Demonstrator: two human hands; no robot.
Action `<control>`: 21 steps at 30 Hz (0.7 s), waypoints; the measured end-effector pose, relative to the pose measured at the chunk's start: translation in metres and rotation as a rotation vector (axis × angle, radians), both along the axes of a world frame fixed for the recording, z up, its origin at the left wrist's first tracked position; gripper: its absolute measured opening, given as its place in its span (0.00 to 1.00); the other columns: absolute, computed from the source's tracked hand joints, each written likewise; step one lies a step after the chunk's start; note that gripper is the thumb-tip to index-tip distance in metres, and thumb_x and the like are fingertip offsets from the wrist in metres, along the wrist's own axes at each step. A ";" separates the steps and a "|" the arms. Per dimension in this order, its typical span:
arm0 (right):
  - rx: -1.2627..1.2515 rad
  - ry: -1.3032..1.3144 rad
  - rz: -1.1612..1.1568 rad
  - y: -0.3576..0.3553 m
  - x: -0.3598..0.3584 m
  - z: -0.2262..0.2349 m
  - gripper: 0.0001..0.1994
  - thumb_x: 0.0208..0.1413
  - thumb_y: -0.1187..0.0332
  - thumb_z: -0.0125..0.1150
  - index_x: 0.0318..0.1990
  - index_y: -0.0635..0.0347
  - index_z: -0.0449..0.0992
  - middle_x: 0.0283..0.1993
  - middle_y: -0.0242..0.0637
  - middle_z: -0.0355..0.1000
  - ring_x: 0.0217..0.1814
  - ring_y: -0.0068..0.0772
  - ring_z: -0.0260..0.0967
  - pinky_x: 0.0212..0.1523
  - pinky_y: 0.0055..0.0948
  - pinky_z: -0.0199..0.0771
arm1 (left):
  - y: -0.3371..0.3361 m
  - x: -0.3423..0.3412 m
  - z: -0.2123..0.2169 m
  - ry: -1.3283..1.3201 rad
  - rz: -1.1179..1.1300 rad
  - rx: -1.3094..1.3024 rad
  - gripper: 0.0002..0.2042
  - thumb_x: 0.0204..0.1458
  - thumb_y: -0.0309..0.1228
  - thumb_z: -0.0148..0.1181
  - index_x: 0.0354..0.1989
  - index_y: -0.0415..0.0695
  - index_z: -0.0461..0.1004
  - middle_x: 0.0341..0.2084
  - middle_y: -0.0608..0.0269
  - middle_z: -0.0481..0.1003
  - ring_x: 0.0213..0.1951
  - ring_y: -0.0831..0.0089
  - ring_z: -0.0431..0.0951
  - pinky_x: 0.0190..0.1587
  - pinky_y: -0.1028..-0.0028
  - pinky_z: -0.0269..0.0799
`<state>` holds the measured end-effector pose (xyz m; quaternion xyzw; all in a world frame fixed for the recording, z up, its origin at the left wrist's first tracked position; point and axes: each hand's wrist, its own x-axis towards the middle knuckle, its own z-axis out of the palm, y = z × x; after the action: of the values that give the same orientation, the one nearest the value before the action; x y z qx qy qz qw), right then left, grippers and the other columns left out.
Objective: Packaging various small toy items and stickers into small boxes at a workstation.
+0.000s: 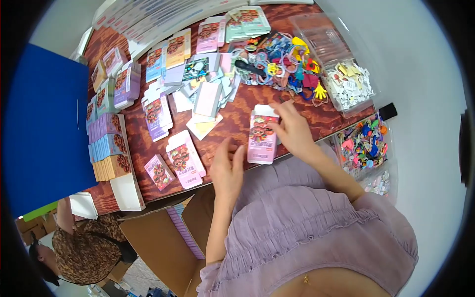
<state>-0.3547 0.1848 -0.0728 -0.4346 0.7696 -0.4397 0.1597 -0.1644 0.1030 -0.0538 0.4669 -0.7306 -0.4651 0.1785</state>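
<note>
A pink flat-looking carton (262, 143) lies near the table's front edge, its white flap standing out at the far end. My right hand (295, 131) is on its right side, with the thumb over the printed face and the other fingers by the flap. To the left of this carton, my left hand (227, 168) has its thumb and fingers curved but apart, with nothing between them. Farther left lie another pink carton (185, 161) with its flap out and a small closed pink box (160, 172).
Hair ties and small trinkets (277, 64) are heaped beyond my right hand, beside a clear tray (346, 106) of small pieces. Loose cards (208, 96) lie mid-table. Stacked boxes (106, 143) line the left. An open cardboard box (158, 247) stands below; another person (86, 247) is at lower left.
</note>
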 end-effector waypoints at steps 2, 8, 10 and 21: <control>0.014 -0.041 0.043 0.002 -0.001 -0.009 0.13 0.52 0.75 0.66 0.46 0.64 0.74 0.41 0.37 0.67 0.28 0.26 0.67 0.31 0.27 0.68 | 0.007 -0.020 -0.002 -0.116 -0.099 -0.087 0.21 0.57 0.33 0.63 0.56 0.34 0.71 0.38 0.52 0.79 0.37 0.71 0.79 0.39 0.73 0.74; -0.136 -0.279 0.155 0.004 -0.016 0.000 0.08 0.51 0.79 0.65 0.37 0.63 0.72 0.45 0.33 0.66 0.34 0.19 0.65 0.32 0.22 0.66 | -0.004 -0.035 -0.014 0.146 -0.170 0.183 0.21 0.59 0.35 0.61 0.56 0.34 0.70 0.44 0.52 0.79 0.41 0.65 0.80 0.45 0.70 0.74; -0.196 -0.252 0.192 0.003 -0.016 0.009 0.08 0.51 0.80 0.65 0.38 0.64 0.73 0.47 0.33 0.66 0.35 0.19 0.64 0.32 0.21 0.66 | -0.013 -0.028 -0.011 0.402 -0.140 0.698 0.14 0.61 0.28 0.58 0.54 0.36 0.73 0.44 0.62 0.79 0.43 0.79 0.78 0.45 0.77 0.74; -0.315 -0.911 0.322 -0.009 0.000 0.012 0.19 0.60 0.80 0.58 0.59 0.64 0.66 0.49 0.34 0.71 0.52 0.21 0.70 0.53 0.23 0.72 | 0.002 -0.025 -0.002 0.517 -0.006 0.357 0.15 0.61 0.21 0.53 0.57 0.35 0.68 0.53 0.55 0.74 0.50 0.76 0.76 0.53 0.76 0.70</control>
<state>-0.3548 0.1753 -0.0605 -0.3307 0.4697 -0.6650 0.4773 -0.1891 0.1054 -0.0556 0.3549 -0.5692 -0.6898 0.2724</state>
